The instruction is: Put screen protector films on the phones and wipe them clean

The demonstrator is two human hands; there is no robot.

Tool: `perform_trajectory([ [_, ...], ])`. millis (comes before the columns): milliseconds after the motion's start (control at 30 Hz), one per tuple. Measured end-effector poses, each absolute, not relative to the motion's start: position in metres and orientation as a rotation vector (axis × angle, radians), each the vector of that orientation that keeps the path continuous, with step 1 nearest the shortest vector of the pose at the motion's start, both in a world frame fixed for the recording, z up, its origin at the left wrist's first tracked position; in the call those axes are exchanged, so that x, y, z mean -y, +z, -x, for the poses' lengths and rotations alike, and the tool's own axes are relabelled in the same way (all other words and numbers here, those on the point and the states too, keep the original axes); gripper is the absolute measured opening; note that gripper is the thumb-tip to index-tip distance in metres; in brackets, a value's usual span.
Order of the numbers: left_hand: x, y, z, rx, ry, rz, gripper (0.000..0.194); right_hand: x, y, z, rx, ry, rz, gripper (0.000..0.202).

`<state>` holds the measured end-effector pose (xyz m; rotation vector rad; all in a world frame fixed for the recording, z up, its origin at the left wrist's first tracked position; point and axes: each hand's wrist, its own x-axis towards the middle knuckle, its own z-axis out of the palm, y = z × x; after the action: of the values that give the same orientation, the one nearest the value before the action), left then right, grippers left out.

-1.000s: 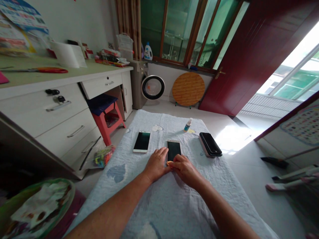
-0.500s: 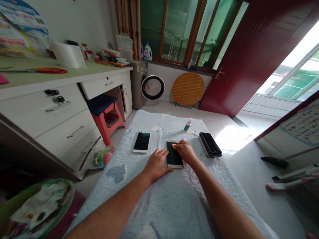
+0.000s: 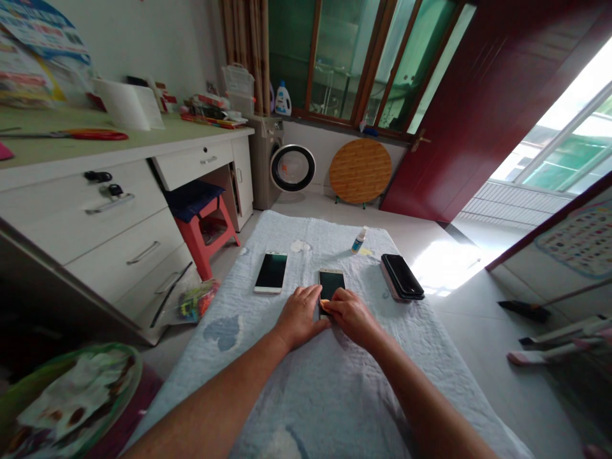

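Note:
A gold-rimmed smartphone (image 3: pixel 332 280) lies screen up on the cloth-covered table between my hands. My left hand (image 3: pixel 299 317) grips it along its left side, thumb at the lower edge. My right hand (image 3: pixel 351 312) pinches a small orange piece, perhaps a cloth or pad (image 3: pixel 325 305), pressed on the lower left of the screen and hiding part of it. To the left rests a white smartphone (image 3: pixel 271 273), and to the right a stack with a black phone (image 3: pixel 402 276) on top. Beyond stands a small spray bottle (image 3: pixel 359 240) with a white cap.
A light blue patterned cloth (image 3: pixel 306 414) covers the table. On the left are a desk (image 3: pixel 119 223) with drawers, a red stool (image 3: pixel 205 242) and a waste bin (image 3: pixel 138 376). A washing machine (image 3: pixel 264 162) with its door open and a round wooden board (image 3: pixel 360 171) stand behind.
My right hand has slid the orange piece from the upper part of the phone's screen down to its lower left. My left hand stays at the phone's side.

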<state>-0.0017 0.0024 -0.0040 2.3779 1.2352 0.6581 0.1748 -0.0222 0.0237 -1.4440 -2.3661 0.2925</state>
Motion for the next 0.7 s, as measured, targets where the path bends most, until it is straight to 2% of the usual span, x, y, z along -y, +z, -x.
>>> perform_trajectory([
  [267, -0.003, -0.003, 0.003, -1.211, 0.627, -2.393, 0.071, 0.02, 0.018, -0.188, 2.334, 0.266, 1.44, 0.029],
  [567, -0.002, 0.004, 0.002, -1.229, 0.577, -2.411, 0.072, -0.046, 0.013, -0.202, 2.188, 0.049, 1.925, 0.037],
  [700, -0.002, 0.006, 0.002, -1.228, 0.564, -2.405, 0.072, -0.059, 0.014, -0.189, 2.205, -0.013, 1.994, 0.037],
])
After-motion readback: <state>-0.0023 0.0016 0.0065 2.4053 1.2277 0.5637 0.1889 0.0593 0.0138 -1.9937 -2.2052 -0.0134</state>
